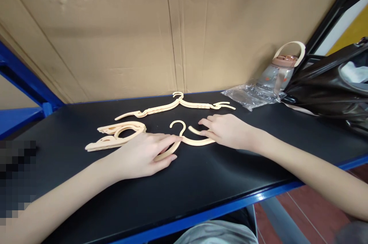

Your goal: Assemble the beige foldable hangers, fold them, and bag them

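A cream plastic folding hanger (198, 142) lies on the black tabletop, its hook pointing away from me. My left hand (153, 152) is closed around its left arm, with the index finger reaching to the base of the hook. On the opposite side, my right hand (225, 131) grips the right arm between thumb and fingers and hides its outer end. Just beyond my left hand rests a folded cream hanger (115, 136). Farther back, an unfolded hanger (163, 108) is spread out near the cardboard.
A clear bottle (276, 77) with a pink lid and cream handle stands at the back right, beside crumpled clear plastic wrap (244, 94). A dark shiny bag (330, 79) sits at the right. Cardboard (115, 37) walls the back. Blue metal (195, 217) edges the table.
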`<state>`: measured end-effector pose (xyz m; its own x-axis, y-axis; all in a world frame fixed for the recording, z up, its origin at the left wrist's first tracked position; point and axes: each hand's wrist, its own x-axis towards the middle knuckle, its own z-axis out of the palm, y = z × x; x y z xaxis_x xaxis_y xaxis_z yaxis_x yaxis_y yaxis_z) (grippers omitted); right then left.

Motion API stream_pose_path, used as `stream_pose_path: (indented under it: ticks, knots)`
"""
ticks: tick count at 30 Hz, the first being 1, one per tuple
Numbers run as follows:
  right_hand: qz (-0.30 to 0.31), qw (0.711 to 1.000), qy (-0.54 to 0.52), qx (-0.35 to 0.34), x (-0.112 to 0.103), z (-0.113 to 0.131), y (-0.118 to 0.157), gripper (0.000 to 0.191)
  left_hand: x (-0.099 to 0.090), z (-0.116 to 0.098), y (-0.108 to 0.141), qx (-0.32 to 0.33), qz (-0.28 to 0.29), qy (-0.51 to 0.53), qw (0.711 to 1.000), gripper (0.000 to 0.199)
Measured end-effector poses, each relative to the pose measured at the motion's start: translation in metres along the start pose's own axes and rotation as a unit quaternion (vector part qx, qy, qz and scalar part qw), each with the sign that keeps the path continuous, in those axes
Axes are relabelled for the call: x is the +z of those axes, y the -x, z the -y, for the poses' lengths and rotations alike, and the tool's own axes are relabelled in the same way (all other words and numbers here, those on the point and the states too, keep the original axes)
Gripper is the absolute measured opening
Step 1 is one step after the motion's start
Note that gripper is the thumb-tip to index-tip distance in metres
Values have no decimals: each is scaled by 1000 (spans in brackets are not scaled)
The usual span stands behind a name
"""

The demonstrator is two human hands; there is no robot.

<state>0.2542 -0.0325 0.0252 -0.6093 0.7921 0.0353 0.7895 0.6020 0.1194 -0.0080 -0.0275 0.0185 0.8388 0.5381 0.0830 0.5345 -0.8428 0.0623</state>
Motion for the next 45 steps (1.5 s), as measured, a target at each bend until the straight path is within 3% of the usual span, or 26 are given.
stream_pose_path:
  ticks: [5,9,13,20,23,28,45]
  knots:
    - [-34,986,-130,-103,-2,11,-2,46,-3,-3,-1,-3,13,-3,1000,33]
    - [-40,980,-129,-143,-3,18,0,35,-5,-4,-1,-8,18,0,1000,30]
    - [-23,985,-115,-127,-4,15,1,16,-4,-3,-1,-7,23,1,1000,33]
    - [-14,991,-65,-114,-3,8,1,13,0,-2,0,9,12,-47,999,51]
    - [-20,992,-55,-109,-3,6,3,20,-1,-3,0,14,3,-36,999,54]
    - [-18,992,-67,-110,-7,6,6,34,-1,1,-1,34,-18,-19,999,49]
    - [-50,987,-70,-135,-1,3,2,28,10,12,-2,63,-71,-37,995,37]
